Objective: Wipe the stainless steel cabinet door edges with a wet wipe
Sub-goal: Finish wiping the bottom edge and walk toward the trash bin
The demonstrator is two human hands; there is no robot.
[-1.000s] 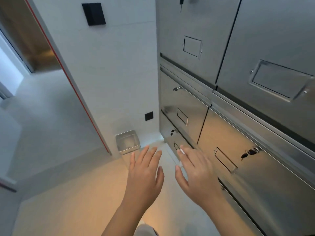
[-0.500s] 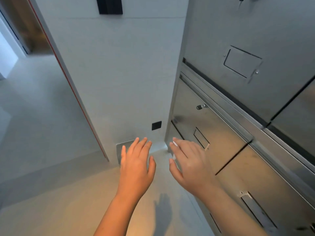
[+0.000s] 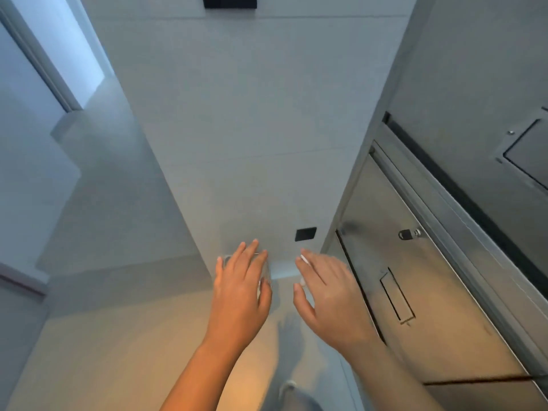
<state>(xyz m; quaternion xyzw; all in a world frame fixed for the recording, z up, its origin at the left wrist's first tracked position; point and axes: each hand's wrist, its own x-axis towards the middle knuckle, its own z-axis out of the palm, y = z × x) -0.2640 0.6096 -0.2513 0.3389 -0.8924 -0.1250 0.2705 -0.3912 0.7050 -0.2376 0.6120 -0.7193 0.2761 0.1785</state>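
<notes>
The stainless steel cabinet (image 3: pixel 415 262) fills the right side, with a lower door carrying a recessed handle (image 3: pixel 396 295) and a key lock (image 3: pixel 408 233). My left hand (image 3: pixel 240 295) and my right hand (image 3: pixel 329 295) are both stretched out low in the middle, fingers straight and slightly spread, palms down. Neither hand touches the cabinet, and neither holds anything. My right hand is just left of the lower door's left edge. No wet wipe is visible.
A small steel bin (image 3: pixel 267 271) stands on the floor against the white wall (image 3: pixel 237 143), mostly hidden behind my left hand. A black socket plate (image 3: pixel 305 234) sits low on the wall. A doorway (image 3: pixel 44 69) opens at the upper left.
The view has swung left, so less of the cabinet shows and more wall and doorway. Both hands stay stretched out with straight fingers and hold nothing.
</notes>
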